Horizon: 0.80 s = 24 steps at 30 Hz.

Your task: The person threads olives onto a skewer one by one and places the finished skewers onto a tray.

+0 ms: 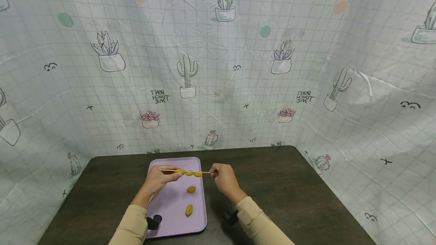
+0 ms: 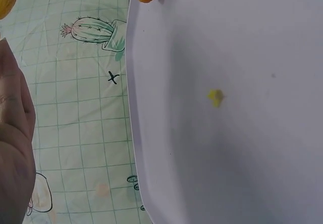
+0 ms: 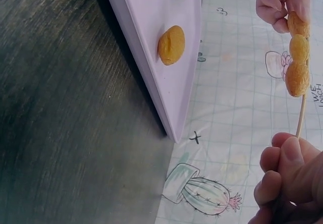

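Note:
A thin wooden skewer (image 1: 206, 172) is held level above the far part of a lilac tray (image 1: 173, 218). Three yellow-brown, wrinkled oval pieces of food (image 3: 298, 78) sit along it, side by side; their exact kind is unclear. My left hand (image 1: 158, 180) pinches the leftmost piece between thumb and fingers, and the stick's tip shows past it. At the opposite end, my right hand (image 1: 223, 180) grips the bare stick with curled fingers. Two loose pieces lie on the tray, one nearer the hands (image 1: 191, 189) and one lower down (image 1: 189, 210).
The tray stands on a dark wooden table (image 1: 272, 192). A small yellow crumb (image 2: 216, 98) lies on the tray. Behind the table hangs a pale gridded curtain (image 1: 218, 78) printed with cactus drawings. A black wrist camera (image 1: 154, 222) is strapped below the left hand.

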Each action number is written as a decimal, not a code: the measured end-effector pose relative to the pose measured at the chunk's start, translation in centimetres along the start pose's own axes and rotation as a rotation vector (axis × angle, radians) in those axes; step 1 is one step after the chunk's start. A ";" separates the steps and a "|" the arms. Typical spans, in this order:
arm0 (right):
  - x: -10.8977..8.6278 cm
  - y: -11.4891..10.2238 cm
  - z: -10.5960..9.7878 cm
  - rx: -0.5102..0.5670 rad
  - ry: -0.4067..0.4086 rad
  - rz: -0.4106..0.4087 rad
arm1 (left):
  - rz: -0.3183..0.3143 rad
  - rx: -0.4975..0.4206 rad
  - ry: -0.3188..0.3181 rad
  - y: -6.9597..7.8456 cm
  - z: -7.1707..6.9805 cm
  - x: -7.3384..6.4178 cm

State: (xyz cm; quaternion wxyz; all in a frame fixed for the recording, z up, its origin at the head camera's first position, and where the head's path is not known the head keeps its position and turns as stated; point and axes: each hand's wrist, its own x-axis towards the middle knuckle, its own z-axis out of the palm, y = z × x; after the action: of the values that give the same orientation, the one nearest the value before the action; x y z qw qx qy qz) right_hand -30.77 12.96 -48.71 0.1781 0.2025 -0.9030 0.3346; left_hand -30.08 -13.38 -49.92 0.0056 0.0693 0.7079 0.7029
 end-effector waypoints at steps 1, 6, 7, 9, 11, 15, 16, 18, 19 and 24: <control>0.0 0.0 0.0 0.002 0.000 0.001 | -0.001 0.001 0.004 -0.1 0.0 0.1; 0.1 0.0 -0.1 0.021 0.004 0.004 | -0.014 -0.002 0.027 -0.1 0.2 0.1; 0.2 -0.1 -0.2 0.028 0.003 0.007 | -0.013 -0.007 0.030 -0.1 0.2 0.1; 0.3 -0.1 -0.3 0.047 -0.003 0.019 | -0.009 -0.025 0.031 -0.1 0.3 0.2; 0.4 -0.2 -0.3 0.076 -0.011 0.041 | -0.004 -0.054 0.027 -0.2 0.4 0.2; 0.6 -0.3 -0.2 0.128 -0.019 0.078 | -0.010 -0.113 0.022 -0.3 0.6 0.3; 0.6 -0.4 -0.2 0.141 -0.020 0.084 | -0.013 -0.119 0.020 -0.3 0.7 0.4; 0.6 -0.6 0.0 0.160 -0.018 0.088 | -0.021 -0.119 0.022 -0.3 1.0 0.3; 0.6 -0.7 0.1 0.167 -0.018 0.083 | -0.024 -0.114 0.020 -0.3 1.2 0.3; 0.6 -1.3 0.7 0.205 -0.025 0.091 | -0.043 -0.133 0.010 -0.7 2.5 0.3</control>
State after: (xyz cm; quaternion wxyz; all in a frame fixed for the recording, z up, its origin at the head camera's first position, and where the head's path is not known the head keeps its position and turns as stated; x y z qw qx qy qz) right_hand -30.76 11.40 -48.27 0.1296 0.1825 -0.8744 0.4304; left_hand -30.18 -10.86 -50.59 0.0217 0.0499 0.6610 0.7484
